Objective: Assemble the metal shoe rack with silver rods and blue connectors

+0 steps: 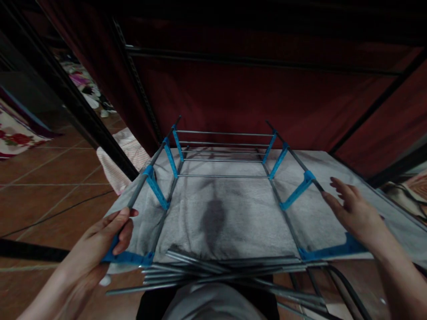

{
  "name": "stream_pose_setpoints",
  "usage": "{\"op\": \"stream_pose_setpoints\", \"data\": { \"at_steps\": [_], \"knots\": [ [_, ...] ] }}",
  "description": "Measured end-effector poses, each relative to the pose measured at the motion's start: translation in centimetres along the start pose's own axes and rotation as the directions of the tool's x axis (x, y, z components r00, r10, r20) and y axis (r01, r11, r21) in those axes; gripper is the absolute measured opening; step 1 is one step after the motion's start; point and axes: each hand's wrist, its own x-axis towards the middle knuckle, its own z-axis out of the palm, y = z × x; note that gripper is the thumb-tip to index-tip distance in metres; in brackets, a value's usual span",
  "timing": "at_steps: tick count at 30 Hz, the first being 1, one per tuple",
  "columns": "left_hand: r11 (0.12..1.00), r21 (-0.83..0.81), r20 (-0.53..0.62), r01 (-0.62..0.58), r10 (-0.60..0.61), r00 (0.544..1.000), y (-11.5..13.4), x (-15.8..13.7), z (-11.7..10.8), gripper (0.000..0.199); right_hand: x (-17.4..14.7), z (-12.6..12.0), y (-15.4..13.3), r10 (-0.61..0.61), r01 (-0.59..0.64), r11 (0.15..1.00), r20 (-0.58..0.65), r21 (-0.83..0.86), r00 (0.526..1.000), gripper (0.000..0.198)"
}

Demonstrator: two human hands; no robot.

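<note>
A small rack frame of grey metal rods and blue plastic connectors (pixel 223 175) stands on a grey cloth shelf (pixel 233 222) in front of me. My left hand (pixel 106 242) grips the frame's left top rod at its near end, by a blue corner piece. My right hand (pixel 353 213) hovers with fingers spread at the near end of the right top rod, fingertips close to it; I cannot tell if they touch. A bundle of loose grey rods (pixel 227 269) lies across the shelf's near edge.
Dark red fabric walls (pixel 267 93) with black poles enclose the back and sides. To the left is a brown tiled floor (pixel 43 186) with a striped cloth (pixel 123 155), a dark cable and scattered items farther off. Black tubes lie at lower right.
</note>
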Motion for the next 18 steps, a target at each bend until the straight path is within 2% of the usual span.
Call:
{"op": "stream_pose_setpoints", "data": {
  "at_steps": [1, 3, 5, 7, 11, 13, 15, 18],
  "knots": [
    [1.000, 0.002, 0.018, 0.015, -0.015, 1.000, 0.0, -0.1, 0.0, 0.042, -0.7, -0.1, -1.4, -0.041, 0.041, 0.999, -0.024, 0.002, 0.999, 0.057],
    [0.999, -0.002, 0.034, 0.051, -0.051, 0.998, 0.2, -0.3, 0.1, 0.043, -2.4, 0.9, -4.6, -0.111, 0.111, 0.985, -0.006, 0.130, 0.994, 0.048],
    [0.996, -0.036, 0.012, 0.087, -0.086, 0.996, 0.6, -0.7, 0.2, 0.046, -3.9, 3.6, -7.8, -0.162, 0.125, 0.936, 0.088, 0.330, 0.983, 0.042],
    [0.993, -0.085, -0.007, 0.083, -0.084, 0.996, 0.6, -1.1, 0.1, 0.051, -5.2, 7.7, -10.4, -0.191, 0.059, 0.855, 0.207, 0.516, 0.959, 0.038],
    [0.988, -0.114, -0.075, -0.102, 0.094, 0.993, -0.5, -2.3, 0.0, 0.063, -6.5, 17.5, -14.1, -0.188, -0.180, 0.693, 0.416, 0.698, 0.890, 0.035],
    [0.974, -0.108, -0.100, -0.198, 0.187, 0.977, -1.4, -2.7, 0.1, 0.066, -6.9, 22.0, -16.2, -0.207, -0.237, 0.649, 0.468, 0.723, 0.859, 0.032],
    [0.950, -0.119, -0.092, -0.289, 0.280, 0.956, -2.4, -2.9, 0.3, 0.066, -7.1, 26.0, -18.9, -0.254, -0.224, 0.664, 0.497, 0.713, 0.830, 0.031],
    [0.899, -0.117, -0.066, -0.423, 0.417, 0.906, -3.8, -2.8, 0.1, 0.061, -7.1, 31.0, -23.8, -0.346, -0.164, 0.728, 0.564, 0.666, 0.750, 0.039]
  ]
}}
